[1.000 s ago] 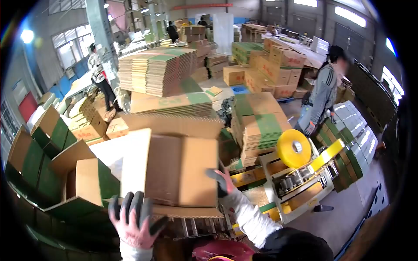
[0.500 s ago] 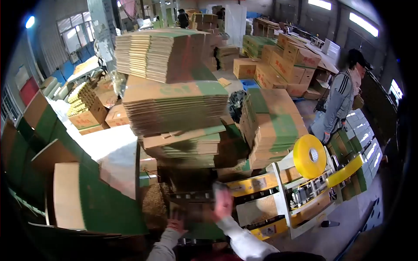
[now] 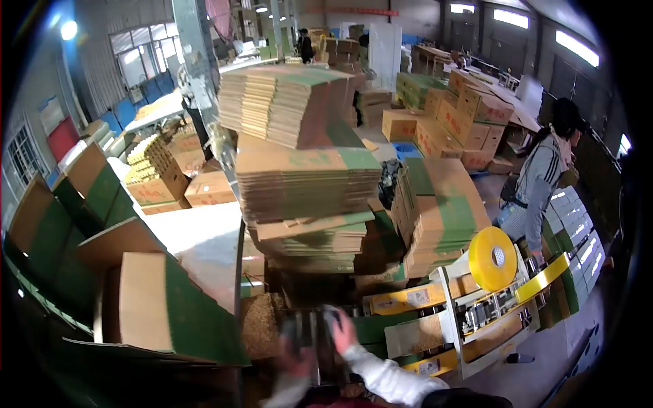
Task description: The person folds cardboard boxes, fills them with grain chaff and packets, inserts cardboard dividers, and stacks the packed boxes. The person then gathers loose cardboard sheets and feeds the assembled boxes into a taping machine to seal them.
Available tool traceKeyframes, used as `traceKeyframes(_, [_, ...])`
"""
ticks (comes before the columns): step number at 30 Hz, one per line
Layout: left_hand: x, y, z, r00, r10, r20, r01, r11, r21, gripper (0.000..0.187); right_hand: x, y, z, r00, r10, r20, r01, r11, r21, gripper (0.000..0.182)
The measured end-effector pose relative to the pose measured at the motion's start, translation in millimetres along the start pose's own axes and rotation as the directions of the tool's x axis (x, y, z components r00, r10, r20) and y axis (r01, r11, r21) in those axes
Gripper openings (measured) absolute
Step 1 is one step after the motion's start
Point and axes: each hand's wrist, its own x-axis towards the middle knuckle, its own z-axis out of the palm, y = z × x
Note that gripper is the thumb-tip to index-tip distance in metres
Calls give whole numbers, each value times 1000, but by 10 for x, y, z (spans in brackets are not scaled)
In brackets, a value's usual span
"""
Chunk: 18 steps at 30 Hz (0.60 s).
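My right hand (image 3: 342, 333) is over the roller conveyor (image 3: 318, 340) at the bottom centre, with something dark at its fingertips that is too small to name. To its left, my left hand (image 3: 296, 357) is smeared by motion, its fingers indistinct. Just right of my right hand, a green and brown carton (image 3: 384, 328) lies in the taping machine (image 3: 445, 319). A large yellow tape roll (image 3: 492, 259) is mounted on that machine.
Flattened cartons (image 3: 309, 180) rise in tall stacks ahead. An open box (image 3: 177, 306) stands at the left, near a white table (image 3: 204, 234). A person (image 3: 541, 177) is beside wrapped stacks (image 3: 575, 234) at the right. Printed cartons (image 3: 452, 122) are piled behind.
The carton that lay under my hands has moved right into the taping machine, baring the rollers. My left hand has shifted slightly. The view has turned, and the person at the right leans lower.
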Motion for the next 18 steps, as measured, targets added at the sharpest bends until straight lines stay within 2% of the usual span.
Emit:
traceKeyframes(1, [565, 461, -449, 972, 228, -65, -200, 936, 288, 46, 155, -402, 243, 977, 123, 176, -149, 979, 139, 31])
traceKeyframes(2, [1144, 927, -905, 894, 428, -129, -308, 798, 519, 37, 253, -559, 623, 926, 152, 347, -258, 924, 283, 34])
traceKeyframes(3, [1636, 1322, -1327, 807, 566, -169, -303, 642, 705, 31, 304, -771, 943, 880, -6, 475, -203, 899, 388, 40])
traceKeyframes(4, [1978, 1573, -1719, 757, 636, -152, -257, 502, 826, 30, 318, -909, 1382, 816, -64, 575, -371, 705, 604, 47])
traceKeyframes(5, [2222, 1656, -2047, 727, 677, -117, -248, 417, 874, 33, 309, -1240, 1609, 788, -17, 615, -473, 623, 624, 49])
traceKeyframes(6, [2341, 1337, -2459, 780, 625, 46, -453, 512, 730, 29, 394, -1379, 1776, 724, -52, 688, -487, 668, 563, 50])
traceKeyframes(7, [2400, 1016, -2503, 570, 802, -179, -473, 498, 727, 21, 459, -1451, 1876, 651, -79, 755, -493, 713, 499, 51])
traceKeyframes(8, [2404, 1170, -2340, 523, 829, -199, -495, 485, 721, 19, 494, -1492, 1892, 650, -81, 755, -496, 708, 503, 51])
traceKeyframes(9, [2345, 1305, -2099, 479, 850, -219, -510, 473, 718, 18, 485, -1512, 1899, 633, -107, 767, -560, 620, 549, 46])
traceKeyframes(10, [2228, 1587, -1835, 546, 836, -55, -528, 394, 752, 16, 491, -1541, 1911, 619, -137, 773, -617, 524, 587, 43])
traceKeyframes(11, [2066, 1928, -1572, 599, 794, 102, -551, 316, 772, 14, 500, -1711, 1644, 652, -134, 746, -555, 586, 590, 42])
traceKeyframes(12, [1857, 2247, -1339, 675, 712, 193, -567, 334, 753, 14, 508, -1884, 1374, 684, -131, 717, -490, 645, 586, 42])
traceKeyframes(13, [1713, 2441, -1213, 737, 614, 281, -578, 357, 734, 15, 434, -2099, 678, 753, -118, 647, -293, 821, 491, 45])
traceKeyframes(15, [1331, 2258, -1230, 710, 509, 487, -690, 364, 626, 24, 396, -1436, 173, 817, -303, 491, -270, 552, 789, 57])
traceKeyframes(17, [1224, 2279, -1097, 604, 432, 669, -796, 353, 491, 36, 348, -1724, -592, 942, 43, 332, -296, 567, 769, 70])
traceKeyframes(18, [1194, 2282, -1072, 706, 289, 646, -698, 441, 565, 45, 401, -1416, -765, 954, 32, 297, -255, 609, 751, 71])
